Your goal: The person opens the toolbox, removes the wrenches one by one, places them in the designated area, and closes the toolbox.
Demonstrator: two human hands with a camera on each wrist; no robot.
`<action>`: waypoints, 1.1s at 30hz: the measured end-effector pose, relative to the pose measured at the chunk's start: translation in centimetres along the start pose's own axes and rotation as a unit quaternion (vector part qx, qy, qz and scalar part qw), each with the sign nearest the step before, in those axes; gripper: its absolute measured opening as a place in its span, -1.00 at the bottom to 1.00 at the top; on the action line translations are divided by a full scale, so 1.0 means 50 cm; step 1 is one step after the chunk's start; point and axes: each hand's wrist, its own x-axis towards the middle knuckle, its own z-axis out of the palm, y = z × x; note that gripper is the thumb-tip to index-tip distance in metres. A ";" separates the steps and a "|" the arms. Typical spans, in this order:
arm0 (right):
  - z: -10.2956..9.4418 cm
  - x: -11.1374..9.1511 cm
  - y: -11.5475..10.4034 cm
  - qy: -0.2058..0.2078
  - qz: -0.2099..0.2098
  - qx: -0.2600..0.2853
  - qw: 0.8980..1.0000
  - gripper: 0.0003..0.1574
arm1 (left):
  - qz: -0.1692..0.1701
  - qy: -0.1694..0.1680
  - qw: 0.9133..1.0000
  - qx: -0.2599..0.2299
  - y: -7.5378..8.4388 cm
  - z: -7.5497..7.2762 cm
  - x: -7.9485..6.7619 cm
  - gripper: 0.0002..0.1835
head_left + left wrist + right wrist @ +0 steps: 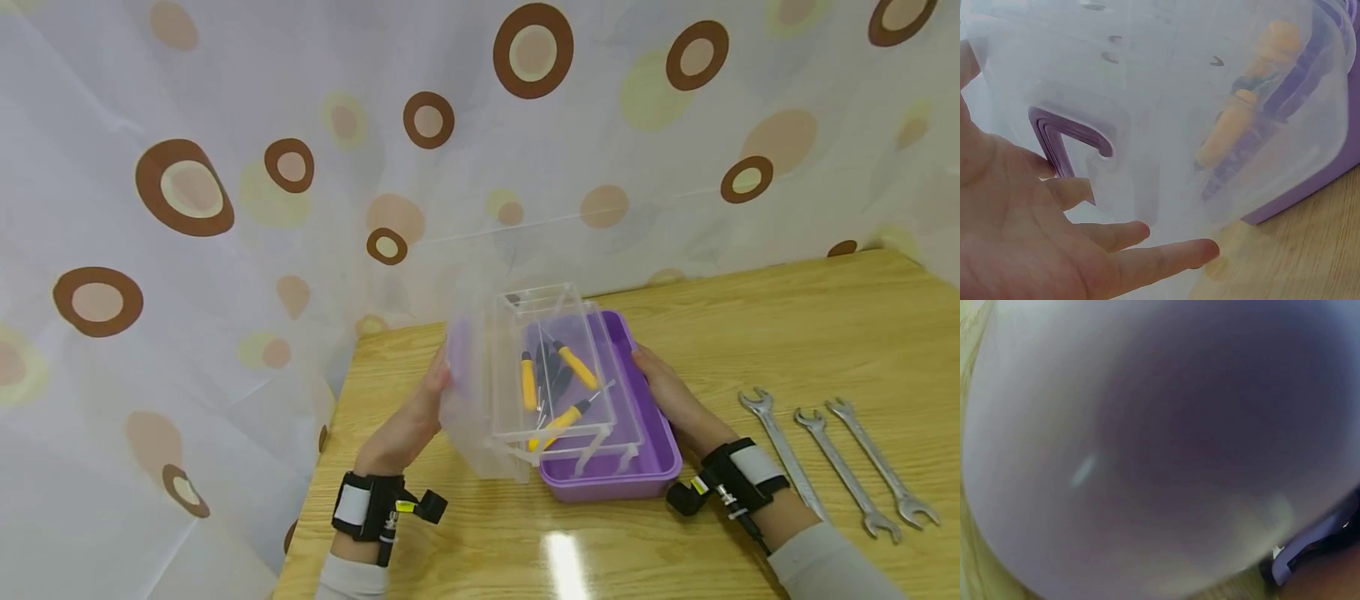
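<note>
A toolbox with a purple base stands on the table, its frosted lid swung up to the left. Clear trays are linked by white arms above the base. Several yellow-handled screwdrivers and some dark-handled tools show through the trays. My left hand supports the lid from outside, fingers extended beside its purple handle in the left wrist view. My right hand rests along the base's right side, fingers fairly straight near the rim. The right wrist view is filled by a blurred, pale purple surface.
Several open-ended wrenches lie on the wooden table to the right of my right forearm. A patterned curtain hangs close behind the table and along its left edge.
</note>
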 end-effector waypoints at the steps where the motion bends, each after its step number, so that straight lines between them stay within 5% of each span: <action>1: 0.000 0.001 0.000 0.000 -0.002 0.000 1.000 -0.16 | 0.009 -0.002 1.000 0.007 0.000 0.002 0.003 -0.24; 4: 0.003 0.002 -0.001 -0.001 -0.001 0.003 1.000 -0.17 | 0.010 -0.008 0.999 0.030 0.000 0.007 0.004 -0.39; 12: 0.003 0.004 -0.004 -0.002 0.002 0.001 1.000 -0.17 | -0.034 0.060 0.997 0.029 -0.009 0.008 0.009 -0.38; 25: 0.001 0.002 -0.002 0.002 0.007 0.005 1.000 -0.18 | 0.014 0.093 0.995 0.015 -0.021 0.019 0.021 -0.32; 33: -0.001 0.001 -0.003 0.002 0.007 -0.009 1.000 -0.18 | -0.043 0.105 0.993 -0.019 -0.032 0.032 0.018 -0.45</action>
